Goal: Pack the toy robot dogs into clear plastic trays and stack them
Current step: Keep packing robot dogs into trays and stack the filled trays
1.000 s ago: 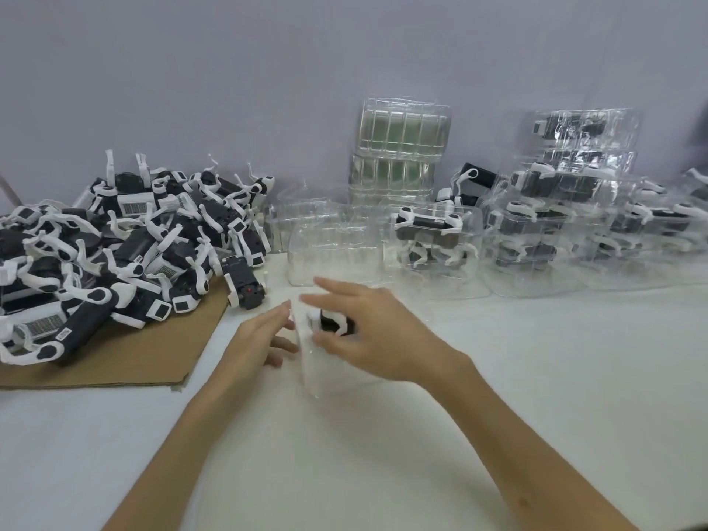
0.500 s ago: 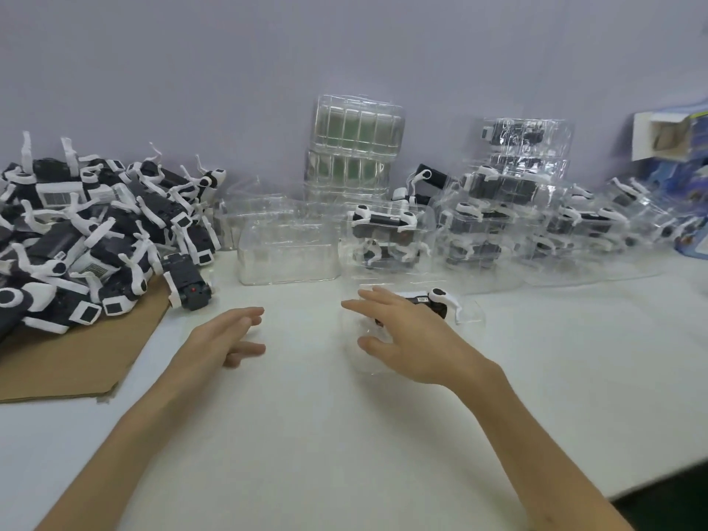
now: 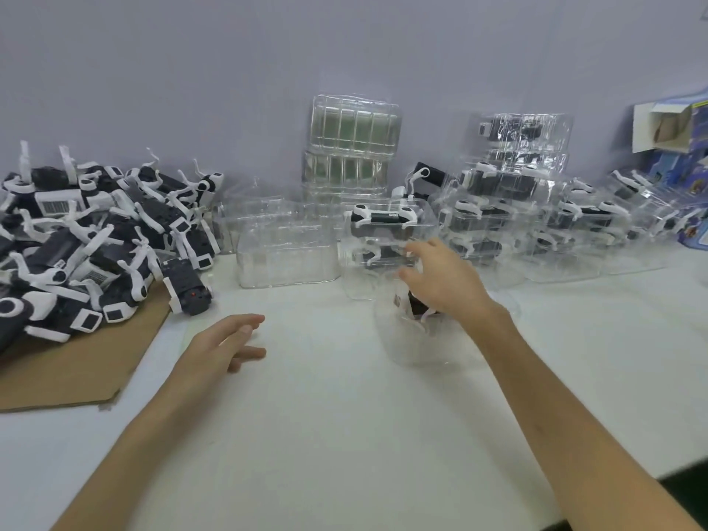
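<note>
Viewing from the head camera: right hand (image 3: pixel 448 281) reaches forward with fingers bent over the top of a clear tray (image 3: pixel 413 339) and grips it. The tray is blurred and sits low over the white table (image 3: pixel 325 435), just in front of a stack of packed trays (image 3: pixel 387 239). One black-and-white toy dog (image 3: pixel 415 306) is inside the held tray. Left hand (image 3: pixel 226 339) is spread loose, holding nothing, near a cardboard sheet (image 3: pixel 76 369). A pile of loose toy dogs (image 3: pixel 95 239) lies on the cardboard. Several carry barcode stickers (image 3: pixel 57 205); the bars are visible but the digits are not legible. An empty tray (image 3: pixel 285 254) stands beside the packed stack. The print on the blue boxes (image 3: pixel 693 155) at far right is unreadable.
</note>
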Action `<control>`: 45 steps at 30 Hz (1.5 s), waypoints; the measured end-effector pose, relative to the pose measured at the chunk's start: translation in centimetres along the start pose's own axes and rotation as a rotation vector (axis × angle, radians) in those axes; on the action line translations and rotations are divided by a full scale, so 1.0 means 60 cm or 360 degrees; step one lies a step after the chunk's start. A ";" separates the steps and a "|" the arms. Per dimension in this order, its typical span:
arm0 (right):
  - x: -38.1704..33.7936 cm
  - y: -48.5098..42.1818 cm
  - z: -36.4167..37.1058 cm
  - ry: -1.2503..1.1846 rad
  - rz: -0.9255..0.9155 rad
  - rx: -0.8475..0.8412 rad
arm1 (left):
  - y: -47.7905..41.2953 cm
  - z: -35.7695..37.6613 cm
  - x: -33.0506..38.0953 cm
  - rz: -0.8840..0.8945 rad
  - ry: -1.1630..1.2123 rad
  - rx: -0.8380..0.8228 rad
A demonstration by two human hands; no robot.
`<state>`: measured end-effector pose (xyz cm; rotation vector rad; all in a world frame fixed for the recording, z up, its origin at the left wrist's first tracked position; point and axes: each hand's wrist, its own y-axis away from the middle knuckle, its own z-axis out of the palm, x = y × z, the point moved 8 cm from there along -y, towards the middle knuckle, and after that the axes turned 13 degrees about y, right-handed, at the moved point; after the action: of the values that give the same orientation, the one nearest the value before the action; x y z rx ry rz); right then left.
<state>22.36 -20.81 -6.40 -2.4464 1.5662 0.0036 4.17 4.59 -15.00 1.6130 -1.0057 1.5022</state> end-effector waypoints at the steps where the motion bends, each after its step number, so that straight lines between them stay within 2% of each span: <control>1: 0.012 -0.011 0.001 0.0029 0.0061 -0.0014 | 0.000 0.000 0.001 0.0002 -0.0004 -0.0004; 3: 0.029 -0.021 0.001 0.0040 0.0153 0.0020 | 0.000 -0.001 0.001 0.0000 -0.0004 -0.0007; 5: 0.030 -0.020 -0.007 -0.0022 0.0174 0.0167 | 0.000 -0.001 0.000 0.0001 -0.0007 -0.0011; 8: 0.005 -0.008 -0.036 -0.0204 0.0070 0.0479 | 0.000 0.000 0.001 0.0003 -0.0022 -0.0007; 10: -0.019 0.007 -0.046 -0.0322 -0.0068 0.0545 | 0.001 0.001 0.002 -0.0003 -0.0032 -0.0007; 12: -0.050 0.027 -0.033 -0.0320 -0.0272 0.0436 | 0.002 0.003 0.003 -0.0004 -0.0038 -0.0012; 14: -0.075 0.051 0.008 -0.0096 -0.0438 0.0190 | 0.003 0.003 0.003 -0.0002 -0.0042 -0.0010; 16: -0.074 0.071 0.047 0.0131 -0.0473 0.0051 | 0.002 0.003 0.003 0.0000 -0.0051 -0.0010; 22: -0.008 0.088 0.033 0.0193 -0.0236 0.0251 | 0.000 0.003 0.000 -0.0009 -0.0077 -0.0020; 23: -0.004 0.093 0.021 0.0063 -0.0244 0.0342 | 0.000 0.003 -0.001 -0.0011 -0.0076 -0.0016; 25: -0.010 0.114 0.005 -0.0566 -0.0263 0.0440 | -0.001 0.002 -0.001 -0.0010 -0.0066 -0.0005; 27: -0.028 0.137 0.030 -0.1281 -0.0239 0.0140 | -0.001 0.003 -0.002 -0.0011 -0.0067 0.0004; 29: -0.050 0.152 0.079 -0.1589 -0.0117 -0.0323 | 0.000 0.004 -0.002 -0.0005 -0.0074 0.0006; 30: -0.044 0.150 0.100 -0.1591 0.0016 -0.0418 | 0.000 0.004 -0.002 -0.0002 -0.0079 0.0004; 31: -0.027 0.145 0.112 -0.1585 0.0171 -0.0403 | 0.001 0.005 -0.002 0.0001 -0.0084 -0.0001; 33: 0.019 0.131 0.114 -0.1600 0.0420 -0.0202 | 0.001 0.005 -0.001 0.0005 -0.0086 -0.0012; 38: 0.171 0.083 0.083 -0.1423 0.0670 0.0262 | 0.003 0.007 0.002 0.0020 -0.0080 -0.0018; 40: 0.260 0.073 0.074 -0.1406 0.0955 0.0404 | 0.005 0.008 0.004 0.0019 -0.0078 -0.0011; 43: 0.355 0.086 0.078 -0.1443 0.1337 0.0550 | 0.006 0.007 0.004 0.0016 -0.0075 -0.0005; 45: 0.358 0.091 0.082 -0.1408 0.1318 0.0581 | 0.005 0.007 0.003 0.0018 -0.0090 -0.0009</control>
<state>27.26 -41.20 -15.02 -1.0997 1.7405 0.7415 4.10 4.09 -14.89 1.6563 -1.0507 1.4675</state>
